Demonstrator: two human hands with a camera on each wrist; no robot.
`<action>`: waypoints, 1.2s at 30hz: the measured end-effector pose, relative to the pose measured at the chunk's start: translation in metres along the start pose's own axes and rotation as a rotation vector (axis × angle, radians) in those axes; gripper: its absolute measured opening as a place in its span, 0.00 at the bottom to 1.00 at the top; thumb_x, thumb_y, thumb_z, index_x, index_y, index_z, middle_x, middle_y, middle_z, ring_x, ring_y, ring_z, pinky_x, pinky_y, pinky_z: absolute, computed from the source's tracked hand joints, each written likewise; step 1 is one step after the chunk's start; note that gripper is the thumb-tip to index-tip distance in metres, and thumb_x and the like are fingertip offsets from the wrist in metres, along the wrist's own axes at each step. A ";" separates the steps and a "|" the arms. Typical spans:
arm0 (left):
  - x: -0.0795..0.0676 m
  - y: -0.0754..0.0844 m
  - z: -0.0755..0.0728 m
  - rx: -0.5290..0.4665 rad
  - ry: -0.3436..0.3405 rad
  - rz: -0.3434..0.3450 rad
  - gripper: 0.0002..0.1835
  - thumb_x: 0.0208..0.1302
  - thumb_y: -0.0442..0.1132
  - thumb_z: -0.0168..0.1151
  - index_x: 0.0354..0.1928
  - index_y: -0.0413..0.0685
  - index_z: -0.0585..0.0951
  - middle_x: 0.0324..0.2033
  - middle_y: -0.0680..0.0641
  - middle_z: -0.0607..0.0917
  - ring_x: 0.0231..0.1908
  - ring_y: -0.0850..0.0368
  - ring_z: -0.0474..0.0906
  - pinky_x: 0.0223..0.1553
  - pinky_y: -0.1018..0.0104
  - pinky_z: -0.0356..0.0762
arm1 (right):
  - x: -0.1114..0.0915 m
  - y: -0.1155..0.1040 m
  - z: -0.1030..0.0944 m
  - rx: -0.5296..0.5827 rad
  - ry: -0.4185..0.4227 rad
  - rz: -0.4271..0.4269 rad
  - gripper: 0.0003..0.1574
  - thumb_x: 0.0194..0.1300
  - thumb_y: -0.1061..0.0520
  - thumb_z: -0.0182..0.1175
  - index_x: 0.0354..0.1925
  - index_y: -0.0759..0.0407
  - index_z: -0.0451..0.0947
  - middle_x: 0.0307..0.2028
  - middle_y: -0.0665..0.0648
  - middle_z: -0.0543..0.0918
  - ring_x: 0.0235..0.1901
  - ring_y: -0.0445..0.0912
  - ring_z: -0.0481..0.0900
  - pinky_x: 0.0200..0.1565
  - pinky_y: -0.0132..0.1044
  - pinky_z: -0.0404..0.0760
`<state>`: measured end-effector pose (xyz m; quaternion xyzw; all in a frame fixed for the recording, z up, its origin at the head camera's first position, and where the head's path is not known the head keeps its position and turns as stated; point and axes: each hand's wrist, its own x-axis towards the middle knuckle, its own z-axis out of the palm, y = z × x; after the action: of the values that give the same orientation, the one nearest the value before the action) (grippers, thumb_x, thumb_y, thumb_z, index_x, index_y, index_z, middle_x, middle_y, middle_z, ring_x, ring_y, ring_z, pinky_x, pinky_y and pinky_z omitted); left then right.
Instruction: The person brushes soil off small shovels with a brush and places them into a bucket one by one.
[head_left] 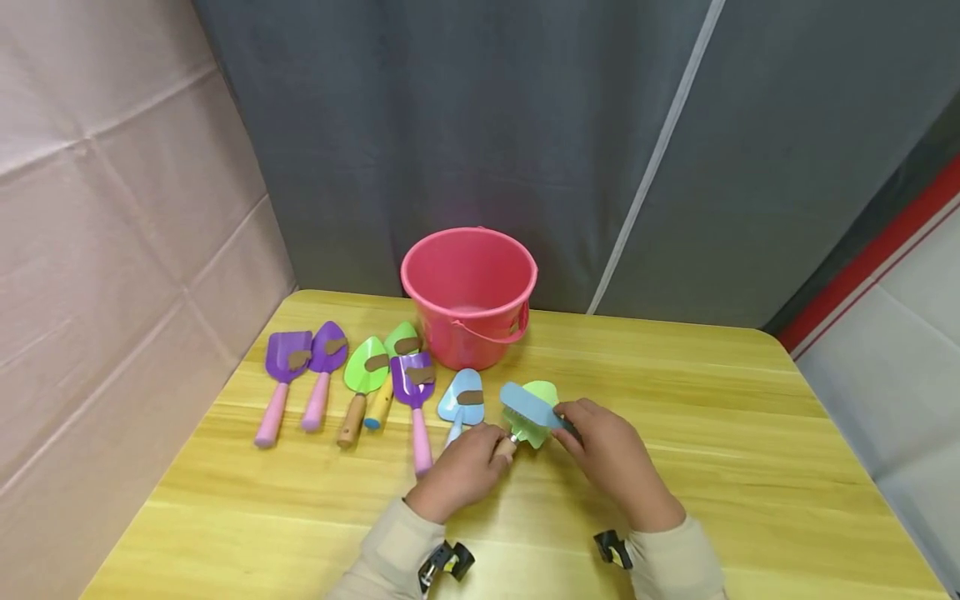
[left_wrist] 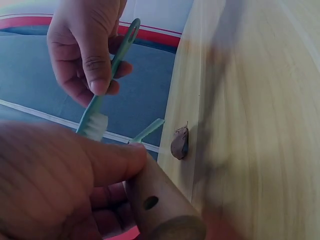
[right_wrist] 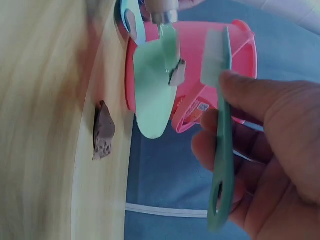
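My left hand [head_left: 465, 462] grips the wooden handle [left_wrist: 162, 200] of a green trowel [right_wrist: 156, 90], its blade held above the table. A small brown-grey bit [right_wrist: 178, 73] clings to the blade near its neck. In my right hand [head_left: 611, 454] is a blue-green brush [head_left: 528, 404], pinched along its handle between thumb and fingers. Its white bristles [right_wrist: 212, 57] face the trowel blade, which the brush overlaps in the head view. Below, on the tabletop, lies a brown crumbly lump [right_wrist: 103, 132]. Just left of my left hand is a blue trowel [head_left: 450, 408] with a brown patch.
Behind the hands stands a pink bucket [head_left: 480, 312] with its handle hanging down. Purple trowels [head_left: 288, 348] and green trowels [head_left: 365, 371], several with brown patches on their blades, lie on the left of the wooden table [head_left: 720, 400]. A grey curtain [head_left: 480, 108] hangs behind.
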<state>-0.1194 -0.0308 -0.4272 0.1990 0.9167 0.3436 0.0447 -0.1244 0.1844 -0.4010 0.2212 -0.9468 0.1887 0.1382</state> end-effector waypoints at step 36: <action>-0.004 0.002 -0.003 0.067 -0.007 0.021 0.06 0.71 0.38 0.58 0.34 0.49 0.74 0.29 0.53 0.72 0.32 0.58 0.70 0.37 0.59 0.75 | -0.006 0.029 0.001 -0.056 0.138 0.316 0.17 0.64 0.60 0.66 0.48 0.71 0.80 0.32 0.65 0.83 0.27 0.57 0.81 0.26 0.53 0.78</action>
<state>-0.1157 -0.0325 -0.4237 0.2110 0.9254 0.3126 0.0377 -0.1331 0.2100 -0.4128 0.0525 -0.9629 0.1963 0.1775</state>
